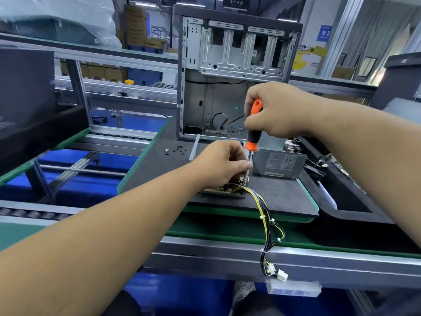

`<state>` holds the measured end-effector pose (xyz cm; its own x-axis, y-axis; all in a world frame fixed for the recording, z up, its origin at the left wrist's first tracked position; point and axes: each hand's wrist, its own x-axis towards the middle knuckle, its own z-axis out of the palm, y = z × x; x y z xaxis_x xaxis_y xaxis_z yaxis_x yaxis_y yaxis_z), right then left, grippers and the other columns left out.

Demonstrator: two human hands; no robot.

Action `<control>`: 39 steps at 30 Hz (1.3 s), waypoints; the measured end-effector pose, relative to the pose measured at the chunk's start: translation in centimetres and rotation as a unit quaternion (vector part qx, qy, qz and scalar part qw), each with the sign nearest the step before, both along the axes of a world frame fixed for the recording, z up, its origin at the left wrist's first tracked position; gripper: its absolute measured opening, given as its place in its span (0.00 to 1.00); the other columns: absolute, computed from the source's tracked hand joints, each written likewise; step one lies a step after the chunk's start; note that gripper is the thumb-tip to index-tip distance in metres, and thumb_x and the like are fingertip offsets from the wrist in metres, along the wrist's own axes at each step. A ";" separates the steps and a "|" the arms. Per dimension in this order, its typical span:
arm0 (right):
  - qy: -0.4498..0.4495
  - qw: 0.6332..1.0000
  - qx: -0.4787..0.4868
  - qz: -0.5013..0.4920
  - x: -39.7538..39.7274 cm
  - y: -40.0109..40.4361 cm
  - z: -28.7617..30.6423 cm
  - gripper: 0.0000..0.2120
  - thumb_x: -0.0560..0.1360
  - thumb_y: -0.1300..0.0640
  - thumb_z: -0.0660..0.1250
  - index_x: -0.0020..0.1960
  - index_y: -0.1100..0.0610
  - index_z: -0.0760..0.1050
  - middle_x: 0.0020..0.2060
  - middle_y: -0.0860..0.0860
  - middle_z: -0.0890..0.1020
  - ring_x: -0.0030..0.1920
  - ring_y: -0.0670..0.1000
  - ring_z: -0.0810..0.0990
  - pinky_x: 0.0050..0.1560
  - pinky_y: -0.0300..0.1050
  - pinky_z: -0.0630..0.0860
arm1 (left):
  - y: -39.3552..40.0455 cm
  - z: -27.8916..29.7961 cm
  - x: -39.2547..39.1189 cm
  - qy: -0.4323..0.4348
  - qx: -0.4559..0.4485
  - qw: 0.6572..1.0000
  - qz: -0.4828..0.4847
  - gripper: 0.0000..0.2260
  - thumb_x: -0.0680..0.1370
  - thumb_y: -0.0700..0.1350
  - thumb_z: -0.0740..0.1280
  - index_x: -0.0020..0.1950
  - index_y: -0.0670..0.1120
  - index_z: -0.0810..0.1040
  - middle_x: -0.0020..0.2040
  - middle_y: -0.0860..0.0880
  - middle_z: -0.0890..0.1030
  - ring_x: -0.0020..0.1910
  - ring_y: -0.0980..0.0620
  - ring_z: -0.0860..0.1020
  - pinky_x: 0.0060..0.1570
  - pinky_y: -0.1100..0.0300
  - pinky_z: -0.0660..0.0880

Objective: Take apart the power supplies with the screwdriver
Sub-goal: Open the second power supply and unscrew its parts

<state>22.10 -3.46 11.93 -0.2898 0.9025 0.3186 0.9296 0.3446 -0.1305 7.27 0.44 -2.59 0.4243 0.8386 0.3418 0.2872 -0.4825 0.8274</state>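
Note:
My right hand [275, 110] grips the orange and black handle of a screwdriver [252, 135], held upright with its shaft pointing down. My left hand [221, 164] pinches the shaft near its lower end, over an opened power supply [224, 191] whose circuit board shows under my fingers. The tip is hidden behind my hand. A bundle of yellow, black and blue wires [266, 215] runs from that supply over the bench edge to white connectors [282, 275]. A second, closed grey power supply [279, 164] with a label stands just right of the screwdriver.
An empty metal computer case [237, 71] stands upright behind my hands on the dark mat [280, 197]. Several loose screws [176, 149] lie on the mat at left. A black tray [348, 201] with parts sits at right. Roller conveyors [118, 135] run at left.

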 end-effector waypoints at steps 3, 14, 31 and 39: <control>-0.006 1.000 -0.006 -0.004 -0.2 0.0 -0.1 0.05 0.72 0.51 0.73 0.45 0.49 0.77 0.40 0.49 0.80 0.38 0.53 0.79 0.34 0.47 0.74 | -0.4 0.2 -0.4 0.042 0.037 0.998 0.010 0.06 0.79 0.41 0.73 0.43 0.47 0.79 0.38 0.53 0.81 0.37 0.54 0.79 0.44 0.52 0.79; -0.030 0.999 0.040 0.007 -1.1 -0.8 0.4 0.07 0.71 0.51 0.72 0.46 0.50 0.75 0.39 0.50 0.80 0.39 0.53 0.78 0.37 0.50 0.77 | -3.1 -3.5 0.2 0.307 0.287 0.900 0.119 0.20 0.70 0.70 0.70 0.48 0.56 0.75 0.49 0.58 0.77 0.55 0.52 0.69 0.55 0.51 0.61; 0.012 1.000 0.014 -0.001 -0.7 -0.6 0.1 0.08 0.71 0.51 0.72 0.48 0.50 0.76 0.37 0.48 0.80 0.36 0.53 0.78 0.32 0.46 0.74 | -2.3 -6.0 0.4 0.063 0.255 0.958 0.111 0.02 0.81 0.49 0.65 0.50 0.51 0.73 0.46 0.54 0.75 0.48 0.49 0.70 0.50 0.53 0.70; 0.011 1.000 -0.004 -0.003 -0.3 -0.2 -0.9 0.08 0.68 0.50 0.73 0.45 0.48 0.76 0.38 0.49 0.80 0.37 0.54 0.80 0.33 0.51 0.79 | -3.1 -5.1 0.5 -0.117 0.154 0.972 0.136 0.08 0.85 0.51 0.61 0.50 0.50 0.75 0.41 0.53 0.79 0.41 0.48 0.77 0.44 0.48 0.76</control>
